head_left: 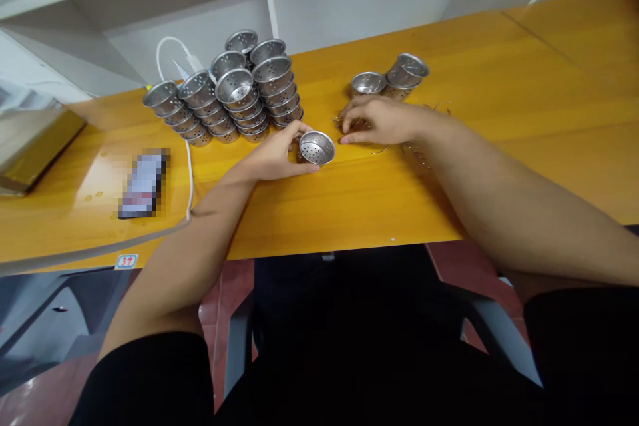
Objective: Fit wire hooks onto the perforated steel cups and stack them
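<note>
My left hand (277, 154) is closed round a small perforated metal cup (316, 148), held tilted just above the yellow wooden table (499, 93). My right hand (375, 121) rests on the table to its right, fingers bent down over a thin wire piece (344, 122) lying there; what the fingers pinch is hard to make out. Behind my left hand stand several stacks of the same metal cups (234, 96). Beyond my right hand there are two more cups (394, 76), one upright and one leaning.
A phone (144, 184) lies at the left of the table with a white cable (190, 166) running past it. More thin wire pieces (434, 108) are scattered by my right wrist. A gold-coloured box (34, 146) sits at far left. White shelving stands behind.
</note>
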Motion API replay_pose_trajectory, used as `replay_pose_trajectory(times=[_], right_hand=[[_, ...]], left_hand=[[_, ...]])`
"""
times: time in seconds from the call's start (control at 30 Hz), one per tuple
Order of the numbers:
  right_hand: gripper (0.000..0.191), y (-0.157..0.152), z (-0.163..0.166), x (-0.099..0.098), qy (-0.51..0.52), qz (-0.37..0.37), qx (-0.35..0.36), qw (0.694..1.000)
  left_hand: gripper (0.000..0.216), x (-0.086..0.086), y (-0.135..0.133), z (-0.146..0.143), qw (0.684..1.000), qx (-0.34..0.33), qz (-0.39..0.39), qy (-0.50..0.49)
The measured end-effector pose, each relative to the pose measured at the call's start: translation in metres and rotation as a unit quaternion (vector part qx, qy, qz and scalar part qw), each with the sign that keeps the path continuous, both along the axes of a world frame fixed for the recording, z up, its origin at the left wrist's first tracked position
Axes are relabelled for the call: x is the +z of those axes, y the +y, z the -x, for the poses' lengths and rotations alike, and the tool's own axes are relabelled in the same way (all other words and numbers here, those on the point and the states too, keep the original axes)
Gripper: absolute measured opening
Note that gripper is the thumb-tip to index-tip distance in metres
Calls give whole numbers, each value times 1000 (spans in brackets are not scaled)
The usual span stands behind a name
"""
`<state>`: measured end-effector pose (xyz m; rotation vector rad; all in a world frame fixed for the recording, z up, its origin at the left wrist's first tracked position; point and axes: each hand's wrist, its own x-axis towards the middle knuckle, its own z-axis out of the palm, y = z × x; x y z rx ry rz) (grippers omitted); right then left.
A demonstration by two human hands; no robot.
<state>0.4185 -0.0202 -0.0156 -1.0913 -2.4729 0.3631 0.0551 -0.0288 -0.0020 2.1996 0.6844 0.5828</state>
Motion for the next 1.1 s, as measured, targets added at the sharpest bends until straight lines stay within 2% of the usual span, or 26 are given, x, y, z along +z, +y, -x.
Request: replay_pose_trajectory(times=[0.1,0.23,0.33,0.43,0.73,0.9,1.1], right_hand=[[57,0,0,-2,-3,-11,-10,1000],[53,-5,15,-5,41,-57,-40,997],[48,-7,29,-9,58,-74,-23,995],[45,-4,34,-13,29,-54,4,998],[32,8,9,-19,30,-44,-28,998],[28,7,1,-4,-18,-4,-50,999],[18,-7,1,24,-139,56,-106,983]], left_hand=[[73,1,0,0,1000,7,-22,16],[72,0,1,-1,999,4,-32,9],[71,1,2,-2,998,3,-57,17],[72,2,3,-2,997,-4,-69,23],[73,1,2,-1,997,1,-64,30],[79,-4,3,-2,997,11,-75,14],[65,-4,1,-4,996,3,-88,10]])
